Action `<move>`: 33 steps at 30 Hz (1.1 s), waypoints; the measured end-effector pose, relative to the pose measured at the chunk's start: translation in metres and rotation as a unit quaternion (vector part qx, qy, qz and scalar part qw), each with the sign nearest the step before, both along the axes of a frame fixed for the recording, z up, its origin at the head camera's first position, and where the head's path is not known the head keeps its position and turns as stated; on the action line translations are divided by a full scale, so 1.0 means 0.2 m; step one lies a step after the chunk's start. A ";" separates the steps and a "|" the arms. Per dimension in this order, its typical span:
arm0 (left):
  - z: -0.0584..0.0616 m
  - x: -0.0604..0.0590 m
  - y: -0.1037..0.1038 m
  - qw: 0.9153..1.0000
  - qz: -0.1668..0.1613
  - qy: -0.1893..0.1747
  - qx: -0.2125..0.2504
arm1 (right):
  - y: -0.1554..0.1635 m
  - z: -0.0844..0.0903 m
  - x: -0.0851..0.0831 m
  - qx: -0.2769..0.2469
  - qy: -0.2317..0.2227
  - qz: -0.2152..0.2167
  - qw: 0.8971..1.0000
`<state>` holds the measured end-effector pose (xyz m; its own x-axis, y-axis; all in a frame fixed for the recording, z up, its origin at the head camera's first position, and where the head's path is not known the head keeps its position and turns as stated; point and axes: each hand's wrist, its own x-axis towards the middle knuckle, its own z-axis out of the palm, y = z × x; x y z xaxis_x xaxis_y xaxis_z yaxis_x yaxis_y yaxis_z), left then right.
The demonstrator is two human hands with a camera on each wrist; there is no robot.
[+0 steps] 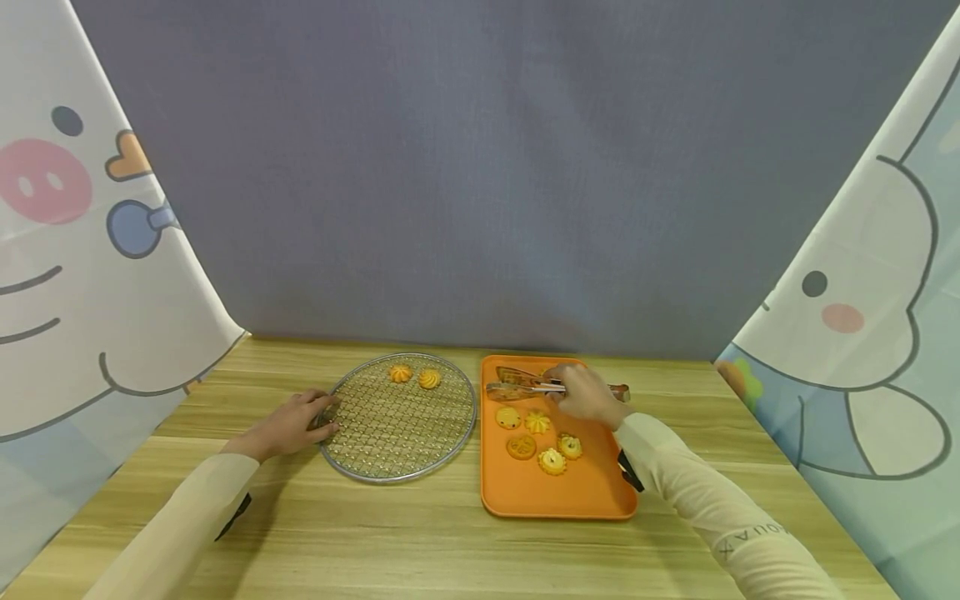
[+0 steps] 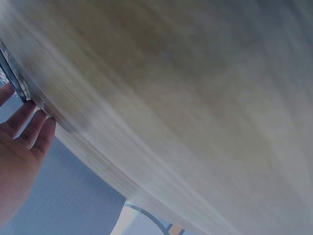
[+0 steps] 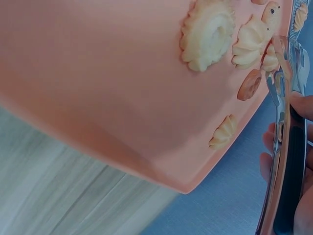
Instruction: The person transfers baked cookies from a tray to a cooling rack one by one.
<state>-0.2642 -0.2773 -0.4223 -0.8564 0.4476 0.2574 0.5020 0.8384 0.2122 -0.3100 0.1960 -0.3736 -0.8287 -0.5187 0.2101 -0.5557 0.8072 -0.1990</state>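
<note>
My left hand point(image 1: 300, 422) rests at the left rim of a round wire rack point(image 1: 390, 437), its fingers fairly straight in the left wrist view. Two swirled golden cookies point(image 1: 401, 373) lie near the rack's far edge. In my right hand point(image 1: 588, 393) I hold metal food tongs with dark handles point(image 3: 289, 171), gripped around the handles. The tongs' two arms stand apart over the far end of an orange tray point(image 1: 525, 500). Several cookies of differing shapes point(image 1: 537, 422) sit on that tray. Whether a cookie lies between the tong tips, I cannot tell.
The rack and tray stand side by side on a wood-grain table point(image 1: 420, 542), a narrow gap between them. A grey cloth backdrop point(image 1: 480, 183) rises behind the table. Cartoon-printed cloths point(image 1: 855, 250) hang at both sides.
</note>
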 end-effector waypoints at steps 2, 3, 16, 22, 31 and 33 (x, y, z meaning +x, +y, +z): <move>0.00 0.00 0.00 1.000 0.000 0.001 -0.001 | 0.00 0.00 0.00 -0.004 -0.001 0.000 1.000; 0.00 0.00 0.00 1.000 0.000 0.000 -0.001 | 0.00 0.01 0.00 -0.006 -0.002 0.001 1.000; 0.00 -0.01 -0.01 1.000 -0.003 -0.006 0.002 | -0.01 0.05 -0.01 -0.028 0.014 -0.005 1.000; 0.00 -0.01 0.00 1.000 -0.002 -0.005 0.000 | -0.07 0.06 -0.01 -0.028 0.026 0.012 0.999; 0.00 0.00 0.00 1.000 0.002 -0.009 -0.002 | -0.19 0.04 0.01 -0.029 0.001 0.040 0.999; 0.00 0.00 0.00 1.000 0.002 -0.009 -0.001 | -0.22 0.04 0.01 -0.024 0.008 0.044 0.999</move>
<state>-0.2645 -0.2778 -0.4219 -0.8630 0.4444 0.2403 0.4943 0.8410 0.2201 -0.3075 0.1529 -0.3664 -0.7769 -0.5779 0.2498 -0.6272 0.7453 -0.2262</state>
